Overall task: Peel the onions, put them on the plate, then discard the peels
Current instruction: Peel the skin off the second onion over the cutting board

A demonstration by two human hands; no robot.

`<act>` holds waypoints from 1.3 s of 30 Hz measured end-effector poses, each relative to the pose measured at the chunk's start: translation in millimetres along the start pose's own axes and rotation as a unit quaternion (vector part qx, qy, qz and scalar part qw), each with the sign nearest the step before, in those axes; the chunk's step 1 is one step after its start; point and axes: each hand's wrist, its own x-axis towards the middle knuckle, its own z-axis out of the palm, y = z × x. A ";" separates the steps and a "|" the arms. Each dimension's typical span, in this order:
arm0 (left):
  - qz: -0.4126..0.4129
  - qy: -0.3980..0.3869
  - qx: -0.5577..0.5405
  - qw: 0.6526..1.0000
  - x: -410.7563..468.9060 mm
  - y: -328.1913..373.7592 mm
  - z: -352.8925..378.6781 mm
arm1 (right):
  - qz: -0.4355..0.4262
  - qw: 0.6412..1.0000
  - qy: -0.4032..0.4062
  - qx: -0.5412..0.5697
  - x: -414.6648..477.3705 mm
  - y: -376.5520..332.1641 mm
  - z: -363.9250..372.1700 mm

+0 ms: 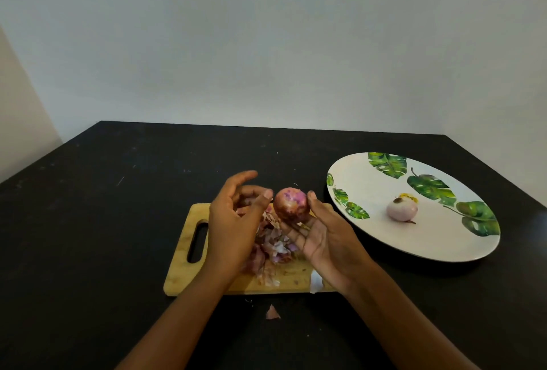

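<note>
My right hand [322, 236] holds a reddish, partly skinned onion [291, 205] above the wooden cutting board [189, 275], thumb on its right side and fingers under it. My left hand [233, 221] hovers just left of the onion, fingers apart, thumb tip close to its skin; whether it touches I cannot tell. A heap of dry pink and tan peels [272, 248] lies on the board beneath the hands. One peeled pale onion [402, 209] rests on the white plate [370, 239] with green leaf prints, to the right.
A loose peel scrap [272, 312] lies on the black table [88, 221] in front of the board. A white peel piece [315, 282] sits at the board's front right corner. The board's handle slot [197, 241] faces left. A pale wall stands behind the table.
</note>
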 end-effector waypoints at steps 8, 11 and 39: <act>0.126 -0.045 0.054 0.990 -10.3 4.2 4.9 | 0.024 1.000 -0.007 -0.004 -2.4 -1.3 -2.0; 0.144 -0.057 0.047 0.987 -11.4 6.1 4.6 | 0.031 0.999 -0.016 -0.033 -3.2 -2.0 -2.6; 0.099 -0.224 0.017 0.969 -12.1 13.9 2.0 | 0.074 0.974 0.057 -0.208 -5.6 -2.5 -0.9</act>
